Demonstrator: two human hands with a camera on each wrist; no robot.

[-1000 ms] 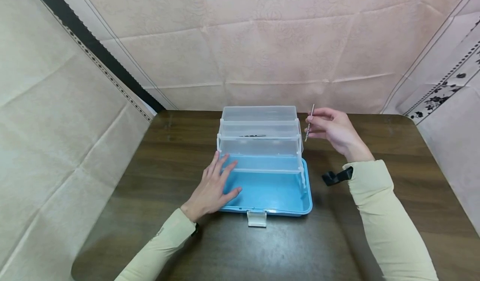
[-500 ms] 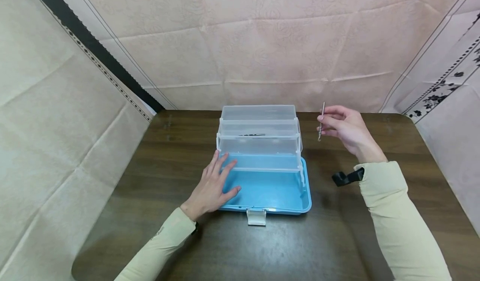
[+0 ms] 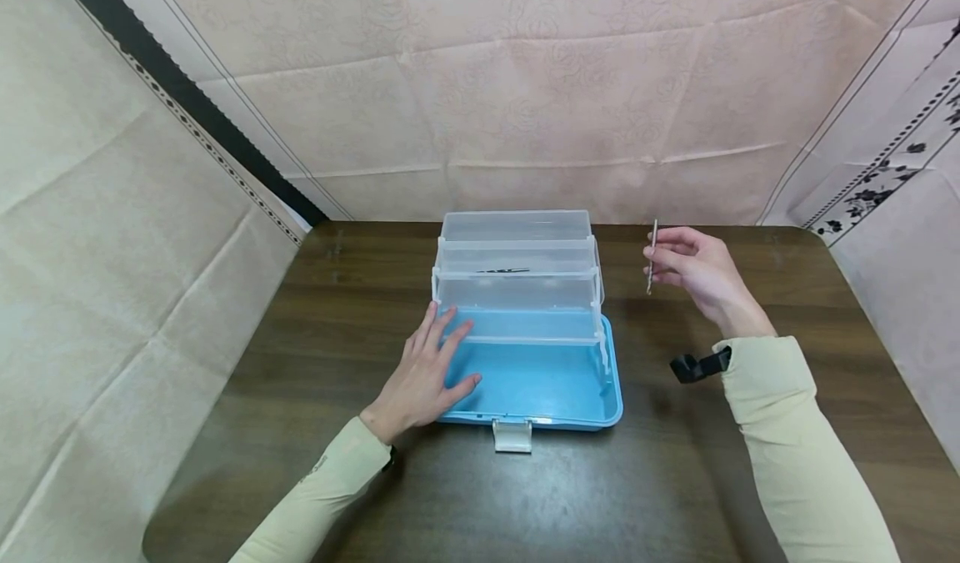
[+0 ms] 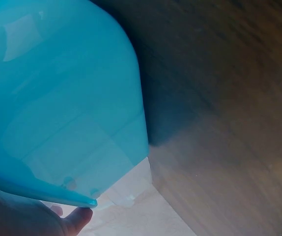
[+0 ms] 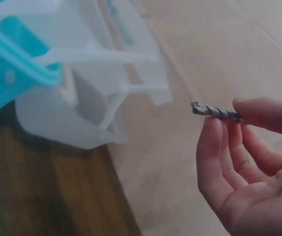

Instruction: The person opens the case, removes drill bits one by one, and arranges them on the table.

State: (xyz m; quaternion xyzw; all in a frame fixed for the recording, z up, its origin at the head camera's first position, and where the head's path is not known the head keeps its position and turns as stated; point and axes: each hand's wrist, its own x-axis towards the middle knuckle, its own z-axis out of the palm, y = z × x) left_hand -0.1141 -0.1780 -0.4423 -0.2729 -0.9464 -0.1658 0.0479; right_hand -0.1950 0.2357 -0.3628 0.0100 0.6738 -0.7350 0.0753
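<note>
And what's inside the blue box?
The blue box shows bare floor in front; a clear tray holds dark pieces. The left hand partly covers the left side; trays obscure the back.

- I have the box (image 3: 536, 384) on the table (image 3: 300, 396), toward its far edge, between the two hands.
- Its tiered trays (image 3: 517, 294) step up and back behind the box's front part.
- I find small pieces (image 3: 504, 270) lying partway up, within the trays.
- The latch (image 3: 513, 438) sits at the middle of the front edge.
- I see the left hand (image 3: 420, 377) across the left rim, fingers over the inside.
- Right of the trays, apart from them, is the right hand (image 3: 701, 271), the drill bit (image 3: 652, 256) between its thumb and fingers.
- I see cloth (image 3: 525, 113) behind the table and along both sides.
</note>
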